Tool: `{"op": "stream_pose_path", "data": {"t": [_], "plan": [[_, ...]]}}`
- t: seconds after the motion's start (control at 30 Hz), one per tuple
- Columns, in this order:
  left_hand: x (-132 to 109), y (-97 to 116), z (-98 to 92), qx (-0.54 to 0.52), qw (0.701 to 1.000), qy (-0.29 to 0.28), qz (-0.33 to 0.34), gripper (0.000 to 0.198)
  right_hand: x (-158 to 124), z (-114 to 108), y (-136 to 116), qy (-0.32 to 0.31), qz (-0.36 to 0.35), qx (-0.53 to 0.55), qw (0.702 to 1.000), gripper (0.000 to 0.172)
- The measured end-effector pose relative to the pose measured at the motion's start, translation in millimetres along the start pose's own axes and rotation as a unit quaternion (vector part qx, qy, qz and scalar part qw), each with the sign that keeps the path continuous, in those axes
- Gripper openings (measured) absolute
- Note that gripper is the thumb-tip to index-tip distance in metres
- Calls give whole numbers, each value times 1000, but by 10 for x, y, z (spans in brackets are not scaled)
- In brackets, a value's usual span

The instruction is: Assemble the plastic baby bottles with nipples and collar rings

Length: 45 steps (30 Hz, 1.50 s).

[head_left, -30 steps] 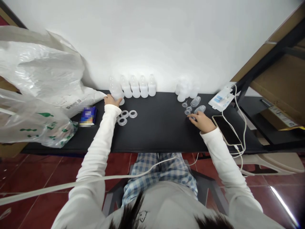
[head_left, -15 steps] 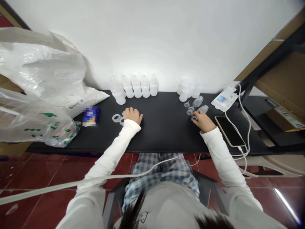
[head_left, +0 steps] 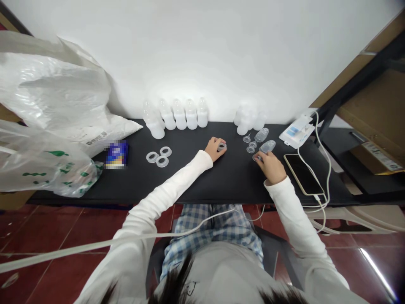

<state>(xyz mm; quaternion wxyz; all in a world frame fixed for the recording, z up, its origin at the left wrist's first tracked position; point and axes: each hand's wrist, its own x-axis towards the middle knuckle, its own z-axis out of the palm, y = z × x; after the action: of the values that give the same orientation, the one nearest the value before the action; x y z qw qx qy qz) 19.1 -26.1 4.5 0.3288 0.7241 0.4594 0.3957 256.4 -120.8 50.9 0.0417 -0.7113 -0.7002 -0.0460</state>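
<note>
My left hand [head_left: 215, 148] is closed on a translucent bottle collar ring [head_left: 222, 146] over the middle of the black table. Further right, my right hand [head_left: 271, 166] pinches a small clear bottle nipple [head_left: 257, 158] at the table surface; the fingers partly hide it. Several more nipples [head_left: 251, 149] lie just beyond those fingertips. Two clear bottle caps [head_left: 267, 146] rest close to the right hand. At the left, three collar rings [head_left: 162, 161] lie flat in a small group.
Several capped baby bottles [head_left: 191, 116] stand along the wall, and more white bottles [head_left: 243, 124] stand further right. A phone [head_left: 303, 174] with a cable and a white box [head_left: 296, 131] lie at the right. Plastic bags [head_left: 57, 93] and a blue packet [head_left: 116, 154] occupy the left.
My left hand has moved right from the group of collar rings, carrying one ring. My right hand stays by the nipples and has lifted slightly, with its fingertips pinched.
</note>
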Motion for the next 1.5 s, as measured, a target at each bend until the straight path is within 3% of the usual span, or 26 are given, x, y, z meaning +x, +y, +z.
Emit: {"op": "stream_pose_path", "data": {"t": [0.07, 0.2, 0.3, 0.4, 0.5, 0.6, 0.7, 0.8, 1.03, 1.23, 1.5], "plan": [[79, -21, 53, -153, 985, 14, -76, 21, 11, 61, 31, 5, -18, -4, 1000, 24], [159, -25, 39, -381, 896, 28, -228, 29, 56, 138, 77, 8, -50, -2, 999, 23], [175, -28, -15, -449, 855, 52, -255, 32, 100, 112, 74, 8, -49, -17, 999, 21], [176, -25, -36, -474, 841, 74, -252, 32, 152, 13, 38, 12, -45, -4, 999, 22], [170, -10, -21, -479, 837, 97, -246, 35, 229, -129, -59, 28, -87, 122, 988, 20], [158, 5, 0, -479, 840, 100, -236, 37, 359, -235, -243, 26, -149, 312, 938, 21], [150, 9, 10, -483, 841, 100, -224, 39, 545, -223, -477, 14, -149, 438, 887, 27], [148, 5, 15, -480, 842, 99, -223, 42, 731, -98, -675, 24, -127, 492, 861, 33], [122, 8, 1, -470, 858, 68, -196, 43, 906, 208, -875, 96, -102, 431, 891, 29], [114, 7, -19, -463, 863, 45, -198, 40, 934, 357, -931, 77, -62, 444, 890, 34], [136, -55, -1, -444, 863, 81, -225, 41, 899, 321, -916, 31, -102, 478, 872, 29]]}}
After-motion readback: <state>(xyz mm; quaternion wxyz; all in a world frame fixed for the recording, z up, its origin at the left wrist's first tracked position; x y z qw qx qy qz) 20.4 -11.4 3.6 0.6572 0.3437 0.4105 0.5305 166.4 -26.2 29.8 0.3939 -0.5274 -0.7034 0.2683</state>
